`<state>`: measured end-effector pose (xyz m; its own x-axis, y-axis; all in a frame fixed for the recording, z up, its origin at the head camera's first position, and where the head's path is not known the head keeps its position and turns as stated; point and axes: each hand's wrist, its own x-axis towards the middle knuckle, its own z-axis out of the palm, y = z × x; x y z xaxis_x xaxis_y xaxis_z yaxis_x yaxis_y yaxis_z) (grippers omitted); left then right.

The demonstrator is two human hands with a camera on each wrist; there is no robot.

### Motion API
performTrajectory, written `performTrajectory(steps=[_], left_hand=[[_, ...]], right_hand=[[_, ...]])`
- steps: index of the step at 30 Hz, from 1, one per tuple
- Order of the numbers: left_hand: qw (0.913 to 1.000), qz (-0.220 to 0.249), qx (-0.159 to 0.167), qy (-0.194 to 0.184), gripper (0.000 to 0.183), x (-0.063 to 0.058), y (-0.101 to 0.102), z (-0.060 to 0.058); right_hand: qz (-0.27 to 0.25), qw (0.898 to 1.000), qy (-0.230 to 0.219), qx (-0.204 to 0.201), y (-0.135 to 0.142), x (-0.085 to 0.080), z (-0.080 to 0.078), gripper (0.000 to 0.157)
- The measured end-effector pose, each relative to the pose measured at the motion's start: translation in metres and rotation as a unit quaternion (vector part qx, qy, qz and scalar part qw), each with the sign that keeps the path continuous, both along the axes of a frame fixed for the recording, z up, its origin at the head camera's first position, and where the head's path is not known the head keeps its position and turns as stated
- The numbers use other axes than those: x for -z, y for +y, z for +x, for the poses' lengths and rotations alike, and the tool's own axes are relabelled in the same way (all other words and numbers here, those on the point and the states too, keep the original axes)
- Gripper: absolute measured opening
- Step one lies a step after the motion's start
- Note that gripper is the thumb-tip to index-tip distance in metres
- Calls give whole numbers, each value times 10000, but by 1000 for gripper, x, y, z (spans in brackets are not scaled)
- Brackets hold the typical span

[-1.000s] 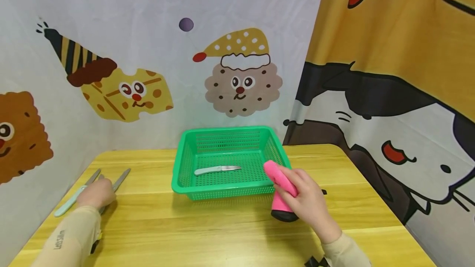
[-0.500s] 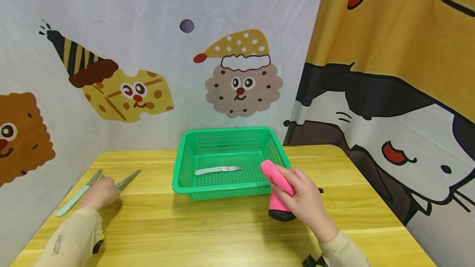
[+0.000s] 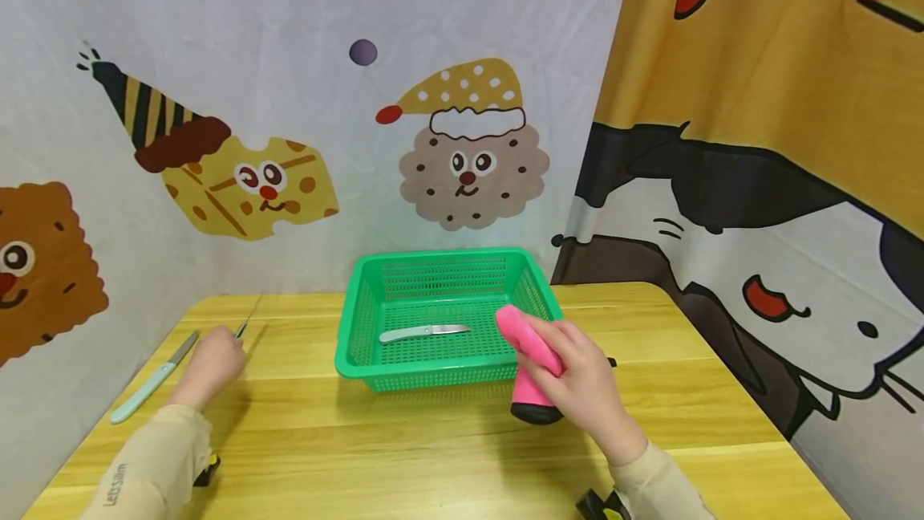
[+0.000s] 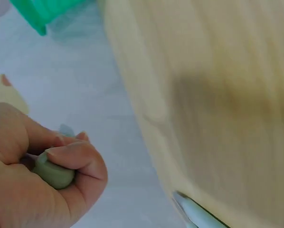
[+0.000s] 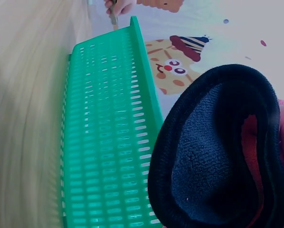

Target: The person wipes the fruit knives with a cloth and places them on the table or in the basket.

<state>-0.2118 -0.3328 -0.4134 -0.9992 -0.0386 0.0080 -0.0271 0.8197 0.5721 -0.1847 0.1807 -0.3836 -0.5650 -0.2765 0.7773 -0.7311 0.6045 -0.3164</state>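
Gripping a knife (image 4: 55, 175) in the left hand (image 3: 216, 361), head view's lower left, and pink cloth (image 3: 532, 337) in the right hand (image 3: 588, 379), lower right.

A person's left hand (image 3: 218, 361) has moved clear of the mint-handled knife (image 3: 153, 382) at the left edge of the tabletop (image 3: 346, 464), shifting rightward and toward the back. The gripped knife (image 4: 55, 174) has turned: its blade, slanting rightward with its flat showing half a second ago, now points at the back edge, a thin line. The right hand (image 3: 588, 379) has slid left, its pink, black-edged cloth (image 3: 530, 343) covering more of the green basket's (image 3: 348, 343) front right corner from above.
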Motion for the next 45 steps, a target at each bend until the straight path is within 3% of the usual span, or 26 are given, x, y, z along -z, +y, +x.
performTrajectory(steps=[6, 10, 16, 22, 29, 34, 37, 45], left_hand=[[9967, 699, -303, 290, 42, -17, 22, 2], [9841, 1618, -283, 672, 44, -32, 42, 5], [9464, 3040, 267, 1061, 35, -55, 72, 7], [9003, 4161, 799, 992, 31, -65, 105, 8], [8442, 4958, 1715, 1097, 28, -67, 142, 15], [8035, 5391, 2354, 916, 25, -67, 165, 17], [7922, 5483, 2560, 785, 24, -66, 177, 17], [7777, 5666, 2676, 505, 25, -64, 205, 18]], right_hand=[[-106, 9999, -29, 9, -1, -5, -2, 53], [-331, 9995, -20, 4, 0, -11, -2, 53], [-592, 9977, 311, 64, 1, -23, -4, 56], [-907, 9958, 87, -1, -3, -35, -4, 54], [-1272, 9890, 492, -569, -18, -44, -10, 53], [-1430, 9842, 629, -829, -31, -49, -11, 51], [-1461, 9838, 601, -843, -40, -51, -10, 50], [-1375, 9854, 539, -845, -54, -52, -5, 47]])
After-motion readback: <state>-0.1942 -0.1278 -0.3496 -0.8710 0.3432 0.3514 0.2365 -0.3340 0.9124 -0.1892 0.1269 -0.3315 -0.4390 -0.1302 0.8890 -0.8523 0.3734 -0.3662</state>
